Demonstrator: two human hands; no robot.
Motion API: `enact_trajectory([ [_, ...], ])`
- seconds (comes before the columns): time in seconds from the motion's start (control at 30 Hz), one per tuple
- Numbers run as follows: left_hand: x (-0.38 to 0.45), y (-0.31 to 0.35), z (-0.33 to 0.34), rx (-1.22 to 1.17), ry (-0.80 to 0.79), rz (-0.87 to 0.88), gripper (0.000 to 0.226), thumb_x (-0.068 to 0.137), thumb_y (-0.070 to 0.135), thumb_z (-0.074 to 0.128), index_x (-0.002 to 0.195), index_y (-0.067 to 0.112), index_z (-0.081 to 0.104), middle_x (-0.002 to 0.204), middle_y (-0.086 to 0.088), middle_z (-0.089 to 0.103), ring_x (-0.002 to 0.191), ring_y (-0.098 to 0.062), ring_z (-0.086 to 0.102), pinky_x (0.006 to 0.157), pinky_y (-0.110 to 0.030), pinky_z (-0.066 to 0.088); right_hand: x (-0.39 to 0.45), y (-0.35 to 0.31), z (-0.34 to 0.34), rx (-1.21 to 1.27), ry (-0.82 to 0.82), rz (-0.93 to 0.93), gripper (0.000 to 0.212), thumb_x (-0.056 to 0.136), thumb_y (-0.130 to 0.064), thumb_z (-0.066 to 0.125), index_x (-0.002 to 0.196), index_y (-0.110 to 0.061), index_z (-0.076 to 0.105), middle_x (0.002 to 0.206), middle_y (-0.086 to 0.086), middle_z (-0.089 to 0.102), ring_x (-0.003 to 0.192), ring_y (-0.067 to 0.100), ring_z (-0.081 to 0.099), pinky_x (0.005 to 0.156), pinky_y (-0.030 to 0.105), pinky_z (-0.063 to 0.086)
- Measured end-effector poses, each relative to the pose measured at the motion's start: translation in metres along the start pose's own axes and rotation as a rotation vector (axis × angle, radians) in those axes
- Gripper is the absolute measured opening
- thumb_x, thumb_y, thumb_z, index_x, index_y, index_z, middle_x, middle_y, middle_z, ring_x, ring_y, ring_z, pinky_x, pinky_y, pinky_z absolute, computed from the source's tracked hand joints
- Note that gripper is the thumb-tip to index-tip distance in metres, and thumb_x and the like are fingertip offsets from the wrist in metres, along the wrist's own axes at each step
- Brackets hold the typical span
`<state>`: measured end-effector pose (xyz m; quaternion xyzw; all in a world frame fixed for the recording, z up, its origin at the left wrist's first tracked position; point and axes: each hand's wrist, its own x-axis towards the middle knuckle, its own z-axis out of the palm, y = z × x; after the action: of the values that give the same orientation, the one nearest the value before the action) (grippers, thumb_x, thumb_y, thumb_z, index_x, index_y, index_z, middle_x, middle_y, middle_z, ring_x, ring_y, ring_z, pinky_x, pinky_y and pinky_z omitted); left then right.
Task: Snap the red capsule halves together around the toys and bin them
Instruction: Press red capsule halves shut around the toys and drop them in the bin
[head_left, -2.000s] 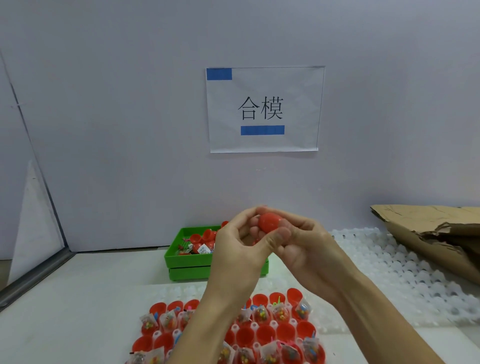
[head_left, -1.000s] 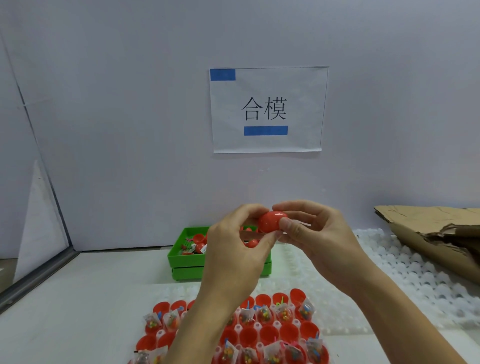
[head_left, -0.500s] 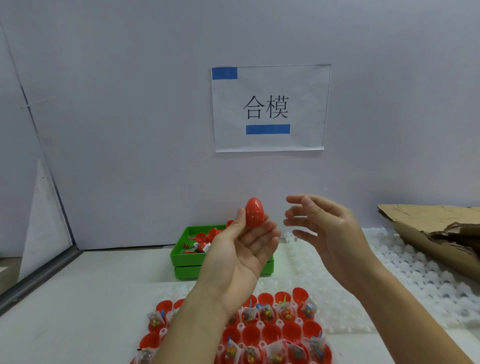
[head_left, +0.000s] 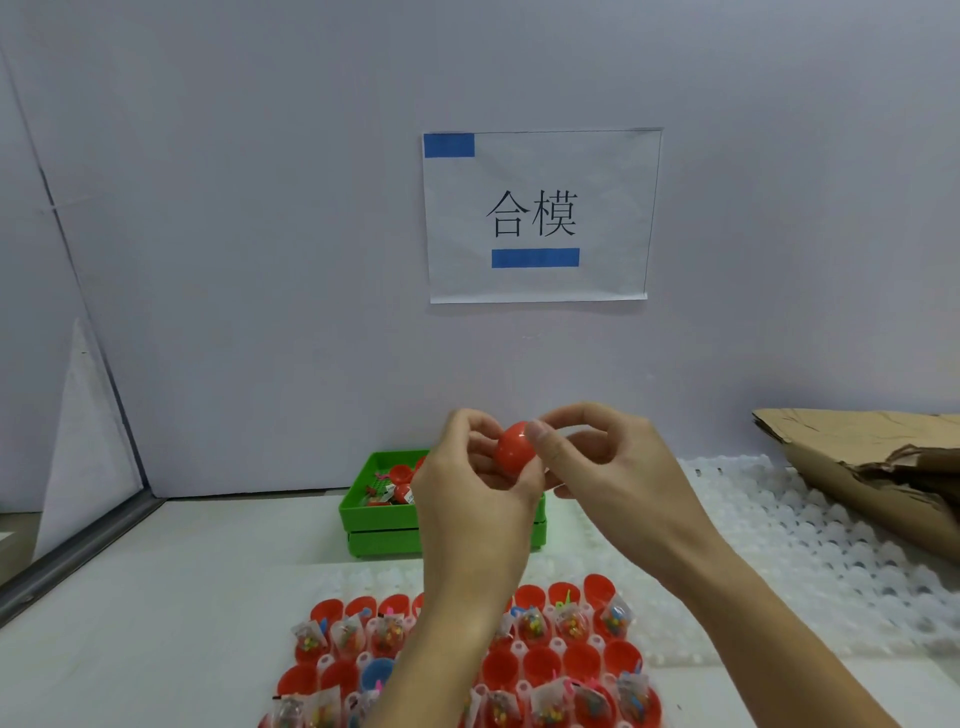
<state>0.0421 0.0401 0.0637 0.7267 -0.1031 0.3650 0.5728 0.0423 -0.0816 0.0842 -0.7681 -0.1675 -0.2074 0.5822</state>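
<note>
Red capsule (head_left: 514, 450) — between both hands (head_left: 545, 467)

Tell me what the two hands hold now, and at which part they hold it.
Both hands hold one red egg-shaped plastic capsule. The left hand cradles its left and lower side; the right hand pinches its upper right side with thumb and fingers.

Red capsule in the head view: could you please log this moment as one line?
stage: closing | red capsule: held by left hand and right hand | green bin: behind | binned: no
</note>
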Motion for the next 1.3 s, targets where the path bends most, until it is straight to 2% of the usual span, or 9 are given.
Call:
enact_trajectory([
  [0.1, -0.002, 0.000, 0.003, 0.164, 0.002, 0.132, 0.026, 0.083, 0.019, 0.078, 0.083, 0.026, 0.053, 0.079, 0.007, 0.060, 0.069, -0.008, 0.061, 0.060, -0.017, 0.053, 0.000, 0.002, 0.004, -0.060, 0.059, -0.023, 0.019, 0.083, -0.040, 0.076, 0.093, -0.025, 0.072, 0.078, -0.007, 0.076, 0.071, 0.001, 0.071, 0.061, 0.010, 0.049],
  [0.23, -0.002, 0.004, 0.002, 0.148, -0.125, 0.155, 0.024, 0.083, 0.023, 0.079, 0.094, 0.031, 0.059, 0.091, 0.011, 0.063, 0.082, -0.004, 0.064, 0.070, -0.016, 0.056, 0.003, 0.005, 0.001, -0.005, 0.093, -0.008, 0.004, 0.088, -0.024, 0.074, 0.090, -0.028, 0.074, 0.080, -0.007, 0.077, 0.076, 0.003, 0.073, 0.068, 0.015, 0.056],
  [0.43, 0.002, 0.007, -0.006, -0.131, -0.254, -0.065, 0.056, 0.075, 0.033, 0.084, 0.124, 0.041, 0.058, 0.113, 0.019, 0.064, 0.098, -0.002, 0.067, 0.080, -0.017, 0.056, 0.007, 0.009, -0.010, 0.659, -0.068, 0.264, 0.024, 0.093, -0.014, 0.057, 0.106, -0.001, 0.073, 0.098, 0.019, 0.075, 0.092, 0.030, 0.074, 0.078, 0.033, 0.061],
  [0.53, 0.002, 0.009, -0.007, -0.213, -0.264, -0.035, 0.050, 0.074, 0.024, 0.083, 0.117, 0.040, 0.063, 0.103, 0.020, 0.071, 0.093, 0.003, 0.069, 0.078, -0.011, 0.054, 0.003, 0.008, -0.006, 0.886, -0.234, 0.285, 0.035, 0.087, -0.018, 0.055, 0.109, 0.006, 0.071, 0.107, 0.029, 0.070, 0.093, 0.035, 0.071, 0.079, 0.036, 0.060],
  [0.63, 0.002, 0.012, -0.008, -0.207, -0.240, 0.010, 0.047, 0.069, 0.033, 0.080, 0.111, 0.043, 0.063, 0.100, 0.028, 0.070, 0.091, 0.004, 0.069, 0.075, -0.010, 0.053, 0.003, 0.008, -0.004, 0.940, -0.268, 0.270, 0.037, 0.089, -0.017, 0.052, 0.111, 0.009, 0.068, 0.105, 0.030, 0.068, 0.090, 0.034, 0.070, 0.076, 0.034, 0.060],
  [0.83, 0.001, 0.010, -0.007, -0.053, -0.193, 0.084, 0.040, 0.072, 0.044, 0.078, 0.108, 0.047, 0.060, 0.098, 0.027, 0.069, 0.095, 0.007, 0.066, 0.076, -0.007, 0.051, 0.004, 0.011, -0.006, 0.825, -0.248, 0.284, 0.034, 0.089, -0.019, 0.056, 0.110, 0.004, 0.071, 0.108, 0.028, 0.071, 0.095, 0.033, 0.072, 0.083, 0.039, 0.060],
  [0.93, 0.003, 0.004, -0.008, 0.137, -0.159, 0.142, 0.040, 0.078, 0.031, 0.083, 0.104, 0.048, 0.057, 0.088, 0.026, 0.067, 0.093, 0.010, 0.063, 0.071, 0.000, 0.045, 0.006, 0.013, -0.006, 0.533, -0.146, 0.264, 0.026, 0.093, -0.026, 0.061, 0.109, -0.009, 0.073, 0.103, 0.013, 0.075, 0.097, 0.028, 0.073, 0.085, 0.038, 0.059],
  [1.1, 0.004, -0.005, -0.008, 0.321, -0.189, 0.167, 0.040, 0.082, 0.026, 0.081, 0.118, 0.031, 0.065, 0.092, 0.022, 0.063, 0.089, -0.006, 0.065, 0.069, 0.001, 0.046, 0.004, 0.012, -0.006, 0.141, -0.067, 0.143, 0.016, 0.082, -0.028, 0.079, 0.097, -0.025, 0.075, 0.090, -0.007, 0.078, 0.089, 0.010, 0.073, 0.080, 0.029, 0.060],
  [1.3, 0.004, -0.004, -0.008, 0.283, -0.204, 0.161, 0.051, 0.083, 0.025, 0.080, 0.129, 0.030, 0.060, 0.102, 0.019, 0.065, 0.095, -0.007, 0.065, 0.074, 0.003, 0.044, 0.004, 0.015, -0.006, 0.144, -0.051, 0.118, 0.014, 0.088, -0.025, 0.073, 0.102, -0.023, 0.075, 0.091, -0.008, 0.078, 0.089, 0.008, 0.073, 0.084, 0.030, 0.059],
])
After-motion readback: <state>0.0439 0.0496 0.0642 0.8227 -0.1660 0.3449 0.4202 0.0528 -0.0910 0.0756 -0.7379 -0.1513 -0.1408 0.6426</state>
